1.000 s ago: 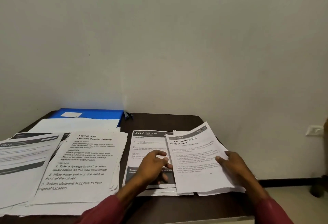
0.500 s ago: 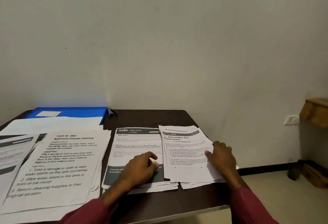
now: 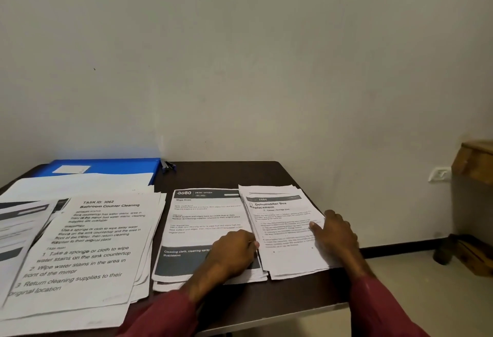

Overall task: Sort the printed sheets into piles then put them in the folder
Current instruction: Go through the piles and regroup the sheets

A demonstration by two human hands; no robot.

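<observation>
Hands flat, left hand (image 3: 234,250) on Wipe Desk pile (image 3: 205,227), right hand (image 3: 334,231) on Dehumidifier pile (image 3: 282,219)

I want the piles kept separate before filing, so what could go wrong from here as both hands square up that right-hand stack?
1. The Dehumidifier Box pile butts against the Wipe Desk pile; pushing with the left hand could mix their sheets.
2. That pile lies near the table's right edge under the right hand; a nudge could slide sheets off.
</observation>
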